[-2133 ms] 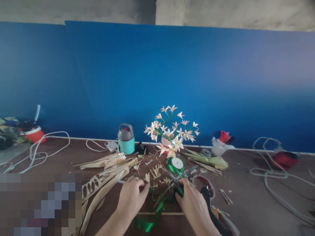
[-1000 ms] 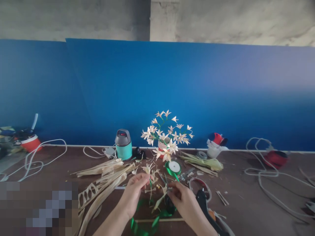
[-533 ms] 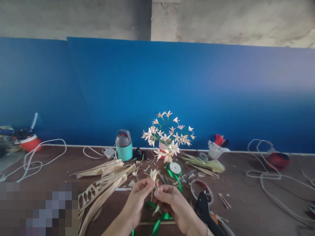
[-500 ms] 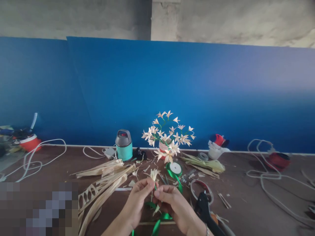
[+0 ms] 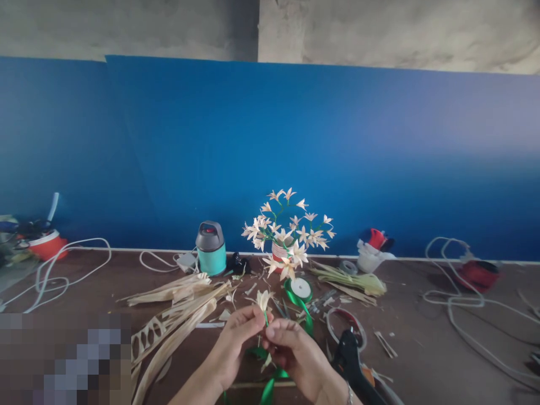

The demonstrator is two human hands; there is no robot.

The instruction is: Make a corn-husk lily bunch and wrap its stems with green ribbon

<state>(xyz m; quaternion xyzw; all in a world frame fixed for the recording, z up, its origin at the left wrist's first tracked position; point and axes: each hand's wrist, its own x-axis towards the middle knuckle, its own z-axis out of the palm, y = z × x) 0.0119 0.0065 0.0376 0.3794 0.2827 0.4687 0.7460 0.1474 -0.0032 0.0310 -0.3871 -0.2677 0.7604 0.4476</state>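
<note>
A small cream husk flower (image 5: 264, 300) stands upright between my hands, its thin green stem running down into my fingers. My left hand (image 5: 237, 341) pinches it just under the petals. Close beside, my right hand (image 5: 296, 350) is closed with thumb and forefinger at the stem; the exact grip is partly hidden. Green ribbon (image 5: 267, 390) trails beneath my hands, where a second pale piece (image 5: 266, 363) also shows. Just beyond lies a ribbon spool (image 5: 300, 287). Behind it, a bunch of similar flowers (image 5: 291, 230) rises from a red-and-white striped pot (image 5: 279, 253).
Dried husks (image 5: 181, 326) spread on the left, near a turquoise-and-grey container (image 5: 211, 250). At right are a black glue gun (image 5: 351, 357), a tape ring (image 5: 337, 326), greenish husks (image 5: 354, 280) and a white cup (image 5: 370, 259). White cables (image 5: 455, 304) loop at both sides.
The view has shifted very slightly. Both hands stay at the flower's stem, with the flower turned a little and the right fingers moved slightly.
</note>
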